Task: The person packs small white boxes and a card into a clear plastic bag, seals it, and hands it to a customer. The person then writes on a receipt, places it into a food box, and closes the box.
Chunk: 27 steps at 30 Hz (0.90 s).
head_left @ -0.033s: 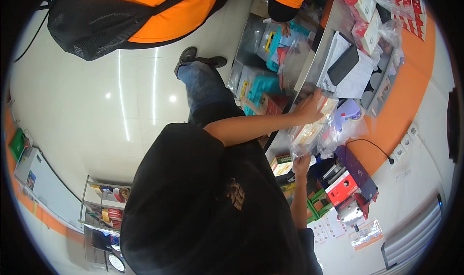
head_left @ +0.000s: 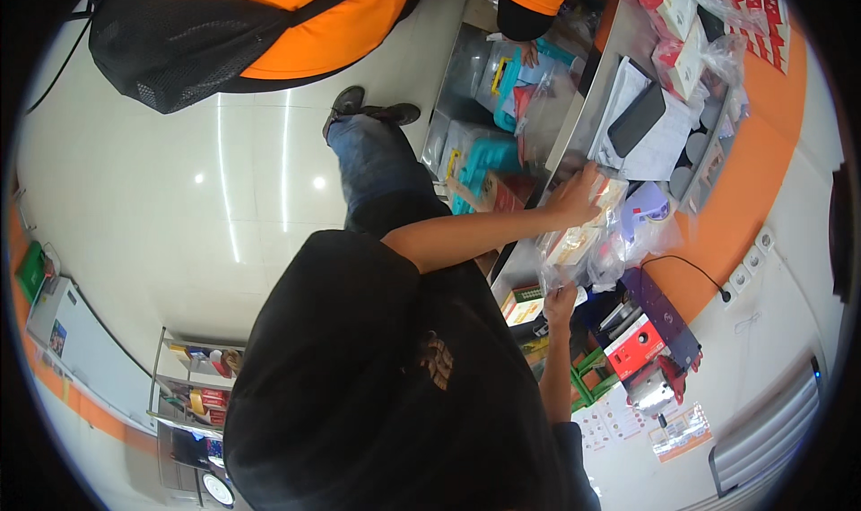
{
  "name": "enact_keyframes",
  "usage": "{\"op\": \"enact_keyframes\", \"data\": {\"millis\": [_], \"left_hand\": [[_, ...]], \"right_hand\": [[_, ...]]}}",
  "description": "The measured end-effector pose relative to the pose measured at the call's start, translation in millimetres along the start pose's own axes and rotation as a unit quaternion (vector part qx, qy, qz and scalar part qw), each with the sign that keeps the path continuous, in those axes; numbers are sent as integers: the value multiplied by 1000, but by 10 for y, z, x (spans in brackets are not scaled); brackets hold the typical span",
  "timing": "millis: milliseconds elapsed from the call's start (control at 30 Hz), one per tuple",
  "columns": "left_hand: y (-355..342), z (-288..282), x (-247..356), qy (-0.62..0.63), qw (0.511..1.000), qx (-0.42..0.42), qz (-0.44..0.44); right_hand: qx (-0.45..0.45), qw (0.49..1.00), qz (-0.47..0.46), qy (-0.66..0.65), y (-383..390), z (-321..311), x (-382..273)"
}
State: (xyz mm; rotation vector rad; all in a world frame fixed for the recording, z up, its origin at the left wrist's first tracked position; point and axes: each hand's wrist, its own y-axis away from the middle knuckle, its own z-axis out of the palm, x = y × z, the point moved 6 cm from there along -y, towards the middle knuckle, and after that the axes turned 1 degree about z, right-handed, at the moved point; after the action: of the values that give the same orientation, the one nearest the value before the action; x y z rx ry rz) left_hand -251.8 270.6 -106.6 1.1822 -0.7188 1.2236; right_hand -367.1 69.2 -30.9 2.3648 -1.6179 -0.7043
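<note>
"What's at our three o'clock?"

"Box [head_left: 574, 243] in clear plastic [head_left: 550, 275], on the bench [head_left: 595, 100]. Left hand [head_left: 576, 201] curled over it, gripping to steady it, we reckon; right hand [head_left: 560, 305] nearly closed, pinching the plastic's end, though glare muddies that."

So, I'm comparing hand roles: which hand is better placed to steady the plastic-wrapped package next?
Probably the left hand: it's on the package, while the right hand grips plastic past its end.

left forearm [head_left: 475, 237] extends rightward across the centre of the frame, left hand [head_left: 576, 199] with fingers bent; right forearm [head_left: 555, 381] rises nearly vertically right of centre, right hand [head_left: 561, 305] curled, below the left.
</note>
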Motion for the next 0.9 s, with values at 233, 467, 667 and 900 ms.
{"op": "enact_keyframes", "data": {"millis": [233,467,667,900], "left_hand": [[-31,-128,22,18,1000,18,-1],[74,-160,70,-11,1000,-6,0],[538,-152,62,-19,997,23,-74],[710,-105,-30,-33,993,1,-113]], "right_hand": [[-65,990,36,119,116,98,43],[-82,975,36,204,188,61,56],[-54,995,-49,72,-84,-12,-576],[-136,988,-25,68,-55,113,-442]]}}
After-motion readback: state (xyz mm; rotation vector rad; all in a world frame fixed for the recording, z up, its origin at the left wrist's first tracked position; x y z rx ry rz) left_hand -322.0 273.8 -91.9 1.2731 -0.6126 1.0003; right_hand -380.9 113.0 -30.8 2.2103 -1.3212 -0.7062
